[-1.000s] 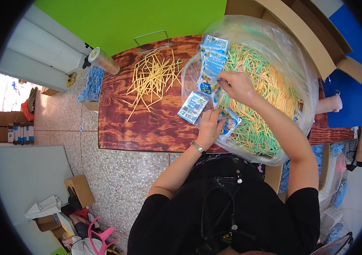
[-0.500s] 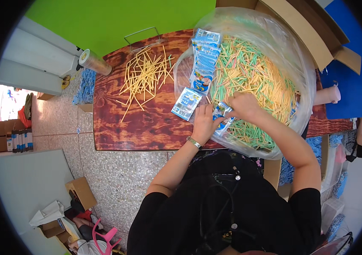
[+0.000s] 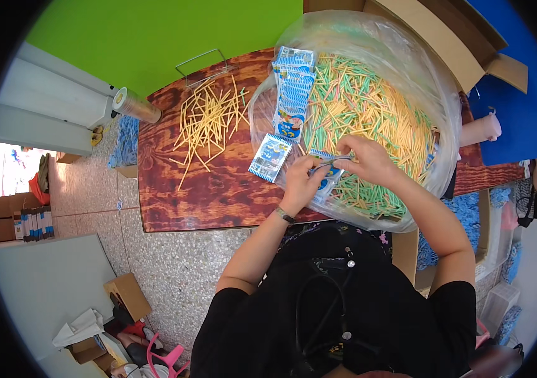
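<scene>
My left hand (image 3: 302, 183) and my right hand (image 3: 369, 165) meet at the near left side of a big clear plastic bag. Fingers of both are pinched on the upper part of a small blue packet (image 3: 326, 183); its exact opening is hidden by them. The bag lies spread around a heap of thin yellow, green and pink sticks (image 3: 400, 120). Left of my left hand, a blue-and-white packet (image 3: 270, 157) lies flat. Beyond it, a row of overlapping blue packets (image 3: 296, 88) runs away from me along the heap's left edge.
Loose pale yellow sticks (image 3: 211, 116) are scattered on the red-brown wooden table (image 3: 174, 195). A wire stand (image 3: 203, 63) and a clear cylindrical container (image 3: 137, 105) stand near the far left edge. Cardboard flaps (image 3: 432, 38) rise behind the bag; a pink cup (image 3: 479, 130) is at right.
My left hand has gone from lying on the packet's edge to pinching it. My right hand's fingers have come closer to the left hand's at the packet. The view has shifted slightly.
</scene>
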{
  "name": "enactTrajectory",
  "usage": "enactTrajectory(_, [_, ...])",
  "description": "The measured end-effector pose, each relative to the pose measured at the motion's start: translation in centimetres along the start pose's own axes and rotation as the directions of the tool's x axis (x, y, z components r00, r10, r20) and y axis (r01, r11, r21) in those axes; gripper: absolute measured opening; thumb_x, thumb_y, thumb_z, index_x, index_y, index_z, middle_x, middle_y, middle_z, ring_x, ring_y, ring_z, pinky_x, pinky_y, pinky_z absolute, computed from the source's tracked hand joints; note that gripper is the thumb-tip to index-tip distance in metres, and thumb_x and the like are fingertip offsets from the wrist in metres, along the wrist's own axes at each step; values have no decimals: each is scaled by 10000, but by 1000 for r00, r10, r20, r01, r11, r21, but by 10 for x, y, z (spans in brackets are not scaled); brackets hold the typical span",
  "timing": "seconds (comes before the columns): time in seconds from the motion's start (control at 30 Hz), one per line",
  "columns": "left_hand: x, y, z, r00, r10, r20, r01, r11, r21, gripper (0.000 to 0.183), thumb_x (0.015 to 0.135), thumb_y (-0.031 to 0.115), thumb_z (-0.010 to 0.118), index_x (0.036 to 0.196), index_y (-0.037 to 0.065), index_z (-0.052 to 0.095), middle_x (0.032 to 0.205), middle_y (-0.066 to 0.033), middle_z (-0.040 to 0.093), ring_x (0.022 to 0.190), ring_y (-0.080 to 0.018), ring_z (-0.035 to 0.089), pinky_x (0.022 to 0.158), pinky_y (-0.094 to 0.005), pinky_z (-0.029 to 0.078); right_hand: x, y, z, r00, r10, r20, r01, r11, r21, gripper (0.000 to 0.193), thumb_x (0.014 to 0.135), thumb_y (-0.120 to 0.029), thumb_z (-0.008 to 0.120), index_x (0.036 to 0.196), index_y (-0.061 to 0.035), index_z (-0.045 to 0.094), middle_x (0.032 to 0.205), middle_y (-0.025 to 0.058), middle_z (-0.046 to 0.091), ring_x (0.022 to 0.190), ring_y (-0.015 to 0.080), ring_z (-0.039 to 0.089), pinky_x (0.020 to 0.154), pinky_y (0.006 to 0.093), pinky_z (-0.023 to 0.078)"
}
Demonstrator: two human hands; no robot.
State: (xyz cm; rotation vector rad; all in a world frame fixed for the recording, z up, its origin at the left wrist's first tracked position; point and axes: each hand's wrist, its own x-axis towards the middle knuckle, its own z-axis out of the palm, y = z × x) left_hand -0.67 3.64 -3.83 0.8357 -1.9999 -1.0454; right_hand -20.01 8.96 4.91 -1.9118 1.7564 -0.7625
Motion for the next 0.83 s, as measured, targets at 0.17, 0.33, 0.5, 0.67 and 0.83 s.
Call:
enactTrajectory(0.17, [9, 7, 1, 948, -226, 226, 280, 927, -248, 215, 808, 180, 746, 741, 12, 629, 623, -63, 564, 544, -109, 508, 516, -292, 405, -2, 0, -12, 984, 129, 122, -143, 984, 111, 207, 836, -234, 667, 892, -42, 615, 696, 131, 616, 672, 326, 618, 616, 408, 467])
enactTrajectory(0.33, [15, 10, 12, 970, -193, 148, 217, 962, -165, 284, 731, 213, 819, 684, 40, 599, 611, -31, 588, 550, -88, 520, 525, -272, 438, -15, 4, -9, 998, -54, -34, 56, 997, 58, 160, 829, -120, 658, 952, -23, 628, 745, 151, 607, 666, 256, 602, 609, 387, 464])
enactTrajectory(0.5, [4, -5, 3, 976, -167, 138, 186, 973, -140, 290, 734, 173, 805, 706, 42, 548, 654, -16, 551, 596, -88, 500, 549, -254, 427, -20, 5, -34, 985, 130, 111, -162, 920, 357, 310, 860, -162, 656, 1141, -53, 586, 952, 109, 667, 731, 192, 611, 724, 316, 506])
enactTrajectory(0.67, [2, -16, 10, 958, -234, 166, 271, 928, -257, 272, 779, 64, 763, 691, 80, 506, 652, 68, 501, 583, -3, 433, 500, -190, 334, -65, 144, -88, 779, 480, -403, -555, 828, -87, 174, 805, -180, 616, 881, -36, 675, 763, 145, 671, 672, 256, 648, 633, 371, 501])
enactTrajectory(0.83, [0, -22, 17, 968, -190, 166, 231, 932, -279, 275, 795, 71, 753, 698, 83, 496, 659, 72, 495, 586, 3, 419, 490, -189, 320, -69, 174, -95, 686, 683, -251, -721, 590, -364, 264, 759, -277, 611, 783, -38, 720, 775, 201, 679, 746, 348, 673, 701, 435, 521])
